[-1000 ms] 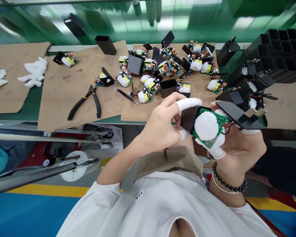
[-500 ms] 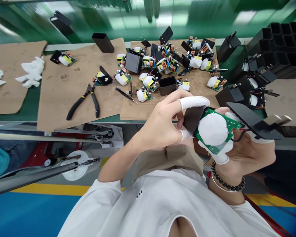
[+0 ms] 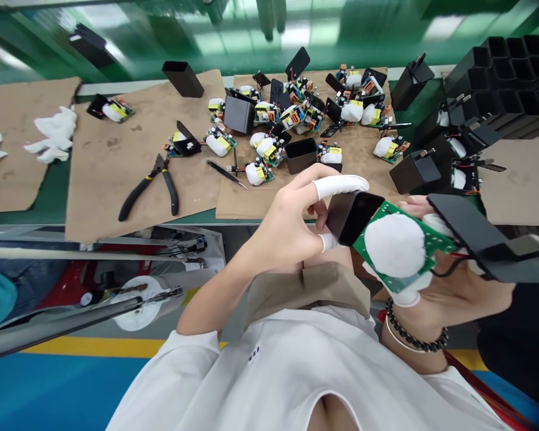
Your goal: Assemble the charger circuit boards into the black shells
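My left hand [image 3: 296,218], with white finger cots on thumb and forefinger, grips a black rectangular plastic case [image 3: 354,216] whose open end faces right. In my right hand [image 3: 465,293], also in finger cots, is a green circuit board [image 3: 431,236] with a round white pad [image 3: 395,245] on its face. One corner of the board lies close to the mouth of the case; I cannot tell whether they touch. Wires run from the board to a black plug cover [image 3: 471,239] with metal prongs, which hangs over my right hand.
Several circuit boards with white pads [image 3: 269,149] lie on cardboard across the bench. Pliers [image 3: 150,187] and a tweezer-like tool [image 3: 227,173] lie at left of them. Black cases [image 3: 503,90] stand stacked at right. White cloth scraps [image 3: 56,134] lie far left.
The board has shifted right and slightly down, away from the case, so the case's dark opening now shows. The plug cover has moved right with my right hand.
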`<state>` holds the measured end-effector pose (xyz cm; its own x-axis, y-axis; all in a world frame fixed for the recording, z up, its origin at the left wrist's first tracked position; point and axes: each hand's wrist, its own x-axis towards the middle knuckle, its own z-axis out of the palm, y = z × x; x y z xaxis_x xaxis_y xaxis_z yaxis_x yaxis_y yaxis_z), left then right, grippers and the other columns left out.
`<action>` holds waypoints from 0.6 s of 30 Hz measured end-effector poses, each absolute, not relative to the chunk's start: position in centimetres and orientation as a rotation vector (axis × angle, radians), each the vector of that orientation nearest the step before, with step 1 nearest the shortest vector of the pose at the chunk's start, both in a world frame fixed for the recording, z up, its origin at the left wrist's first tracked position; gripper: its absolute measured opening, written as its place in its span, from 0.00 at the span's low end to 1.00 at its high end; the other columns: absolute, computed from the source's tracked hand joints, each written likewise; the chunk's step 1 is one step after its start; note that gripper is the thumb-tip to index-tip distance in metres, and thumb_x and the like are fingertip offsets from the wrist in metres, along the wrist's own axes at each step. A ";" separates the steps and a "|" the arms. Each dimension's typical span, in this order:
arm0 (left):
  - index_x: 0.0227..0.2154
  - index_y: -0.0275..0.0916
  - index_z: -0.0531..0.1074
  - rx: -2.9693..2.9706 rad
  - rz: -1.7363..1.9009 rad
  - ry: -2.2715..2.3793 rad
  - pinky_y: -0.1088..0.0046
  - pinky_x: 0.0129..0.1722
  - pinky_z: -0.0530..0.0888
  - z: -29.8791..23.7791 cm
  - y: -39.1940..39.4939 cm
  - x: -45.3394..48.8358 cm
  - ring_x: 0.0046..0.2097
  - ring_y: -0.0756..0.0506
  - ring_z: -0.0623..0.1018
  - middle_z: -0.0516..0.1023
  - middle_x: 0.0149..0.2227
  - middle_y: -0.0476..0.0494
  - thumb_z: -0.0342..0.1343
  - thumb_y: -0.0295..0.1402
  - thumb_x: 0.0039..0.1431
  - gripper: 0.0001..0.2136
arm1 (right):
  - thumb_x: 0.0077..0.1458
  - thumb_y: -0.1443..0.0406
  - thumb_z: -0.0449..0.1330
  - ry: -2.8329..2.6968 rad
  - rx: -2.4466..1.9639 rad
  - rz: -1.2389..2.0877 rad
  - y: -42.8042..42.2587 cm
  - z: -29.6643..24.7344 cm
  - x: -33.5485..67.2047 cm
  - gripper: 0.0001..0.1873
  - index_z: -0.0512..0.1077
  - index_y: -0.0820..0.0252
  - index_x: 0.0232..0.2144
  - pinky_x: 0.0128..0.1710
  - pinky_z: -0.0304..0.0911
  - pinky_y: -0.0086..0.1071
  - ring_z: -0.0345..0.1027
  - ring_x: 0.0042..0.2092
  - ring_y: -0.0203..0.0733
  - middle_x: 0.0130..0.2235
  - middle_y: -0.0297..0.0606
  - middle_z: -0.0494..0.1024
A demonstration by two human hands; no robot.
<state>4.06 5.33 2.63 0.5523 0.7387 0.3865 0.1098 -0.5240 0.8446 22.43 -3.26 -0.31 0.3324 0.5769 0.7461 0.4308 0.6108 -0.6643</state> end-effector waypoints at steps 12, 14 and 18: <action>0.53 0.47 0.78 1.976 0.988 0.676 0.72 0.29 0.78 2.9 5.2 4.3 0.39 0.47 0.79 0.78 0.54 0.42 0.64 0.29 0.57 0.19 | 0.40 0.72 0.71 -1.420 -0.984 0.039 -2.5 -0.1 22.3 0.36 0.79 0.56 0.56 0.47 0.78 0.60 0.81 0.48 0.63 0.47 0.42 0.85; 0.52 0.46 0.78 1.970 0.993 0.672 0.73 0.28 0.78 2.7 5.2 4.3 0.36 0.48 0.77 0.77 0.53 0.42 0.64 0.28 0.57 0.20 | 0.40 0.72 0.71 -1.440 -1.017 0.030 -2.5 -0.1 22.2 0.37 0.78 0.54 0.56 0.50 0.77 0.61 0.80 0.50 0.62 0.48 0.41 0.84; 0.53 0.46 0.77 1.957 0.971 0.675 0.73 0.28 0.76 2.4 5.3 4.3 0.34 0.50 0.75 0.77 0.53 0.42 0.64 0.29 0.56 0.20 | 0.44 0.71 0.70 -1.408 -1.019 0.077 -2.4 -0.4 22.1 0.37 0.76 0.48 0.59 0.50 0.77 0.62 0.79 0.52 0.62 0.51 0.37 0.84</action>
